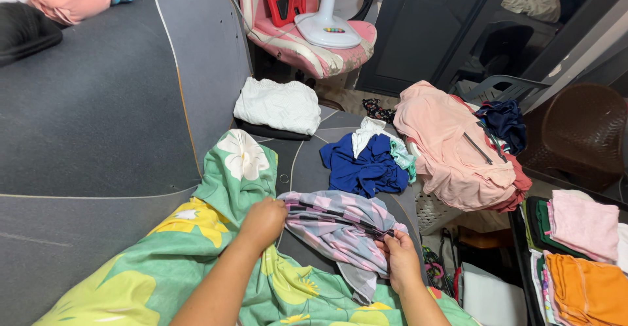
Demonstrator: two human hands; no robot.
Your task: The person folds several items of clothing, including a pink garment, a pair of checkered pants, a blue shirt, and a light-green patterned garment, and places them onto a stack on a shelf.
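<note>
I have both hands on a pink, grey and white checked cloth [340, 231] that lies bunched on the grey sofa seat [98, 116], near its front edge. My left hand [263, 222] is closed into a fist around the cloth's left end, just where it meets the green bedsheet with yellow and white flowers [216, 234]. My right hand [400, 259] pinches the cloth's right edge between thumb and fingers, the rest of the fabric sagging between the two grips and hanging down toward me.

The flowered sheet spreads under my forearms and runs up along the sofa's seam. Further back on the seat, a crumpled blue garment [363, 165] sits beside a small mint-coloured piece [402, 157], well apart from my hands. Behind it, near the seat's far edge, a folded white cloth [278, 105] rests on something dark. Off the sofa's right edge, a peach-pink garment [451, 146] is draped over a white laundry basket [435, 213]. At the far right, folded pink [584, 224] and orange [589, 290] cloths lie stacked. A white fan [330, 18] stands on a striped chair beyond the sofa.
</note>
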